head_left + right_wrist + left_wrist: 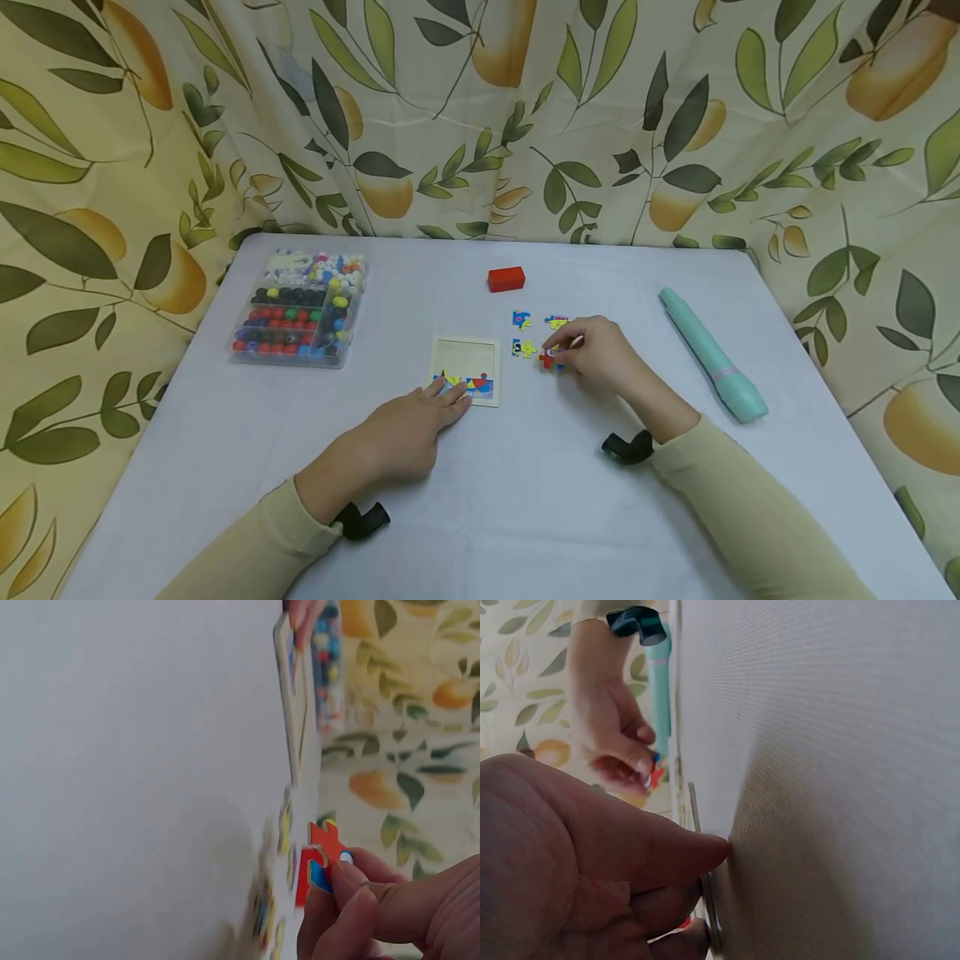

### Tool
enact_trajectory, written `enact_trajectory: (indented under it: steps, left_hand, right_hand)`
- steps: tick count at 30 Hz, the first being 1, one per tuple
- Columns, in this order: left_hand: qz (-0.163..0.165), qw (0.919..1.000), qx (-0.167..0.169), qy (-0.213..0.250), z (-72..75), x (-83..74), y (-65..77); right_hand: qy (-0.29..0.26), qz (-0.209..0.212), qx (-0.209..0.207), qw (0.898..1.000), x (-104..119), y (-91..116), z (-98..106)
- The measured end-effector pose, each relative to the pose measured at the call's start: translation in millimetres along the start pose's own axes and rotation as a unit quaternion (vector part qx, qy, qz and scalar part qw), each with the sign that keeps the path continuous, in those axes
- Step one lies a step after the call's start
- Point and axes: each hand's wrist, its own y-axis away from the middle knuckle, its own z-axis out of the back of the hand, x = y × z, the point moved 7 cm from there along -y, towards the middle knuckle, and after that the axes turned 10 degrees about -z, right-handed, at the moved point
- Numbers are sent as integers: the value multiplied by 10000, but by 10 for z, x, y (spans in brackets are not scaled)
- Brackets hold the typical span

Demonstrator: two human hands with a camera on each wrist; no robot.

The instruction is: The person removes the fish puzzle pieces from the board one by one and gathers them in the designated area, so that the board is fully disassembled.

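Left sleeve (247, 542): beige
Left hand (397, 433): fingers extended, resting on the puzzle tray (463, 357) at its near edge
Right hand (600, 354): pinching a red piece (328, 840), right of the tray
Loose pieces (528, 349): near that hand
Red block (506, 279): beyond them

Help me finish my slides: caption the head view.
The right hand pinches a red puzzle piece while the left hand rests on a partly filled puzzle tray.
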Motion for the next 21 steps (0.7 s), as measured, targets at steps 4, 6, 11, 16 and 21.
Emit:
enact_trajectory:
  steps: [4,6,11,16,21]
  left_hand:
    - [42,10000,17,-12,-1,3,10]
    - [73,10000,38,-20,-2,5,12]
    - [112,9999,62,-75,-2,8,11]
    - [79,9999,47,-90,4,3,8]
    - [49,10000,23,-61,11,-6,8]
  right_hand:
    - [122,-274,48,9995,-251,-45,190]
    - [120,-378,77,9992,-354,-62,269]
    - [31,-524,131,9985,-526,-84,401]
    - [121,-609,151,9980,-596,-104,442]
    - [399,-715,-27,9966,-624,-110,448]
